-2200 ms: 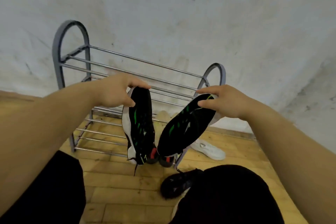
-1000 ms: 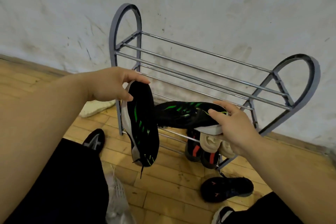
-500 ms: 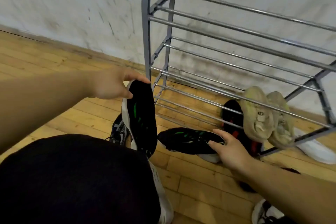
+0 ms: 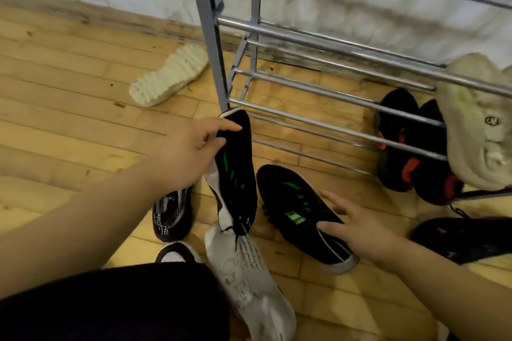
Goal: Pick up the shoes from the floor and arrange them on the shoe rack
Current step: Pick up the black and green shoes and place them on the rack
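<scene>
My left hand (image 4: 191, 152) grips a black shoe with green stripes (image 4: 235, 174) by its heel, and the shoe hangs toe down just in front of the grey shoe rack (image 4: 210, 36). Its twin (image 4: 293, 210) lies on the wooden floor in front of the rack's lowest bars. My right hand (image 4: 357, 227) rests at that shoe's collar with fingers spread and only the thumb touching. A black and red pair (image 4: 401, 147) sits on the lowest shelf at the right. A beige pair (image 4: 476, 124) rests on the shelf above.
Loose on the floor are a beige slipper, sole up (image 4: 169, 77), left of the rack, a black and white shoe (image 4: 171, 213), a white shoe (image 4: 249, 279) under the hanging one, and a black shoe (image 4: 465, 238) at the right. My dark-clothed knee fills the lower left.
I have crouched lower toward the rack. My right hand brought its shoe down to the floor and spread its fingers. My left hand keeps its shoe hanging.
</scene>
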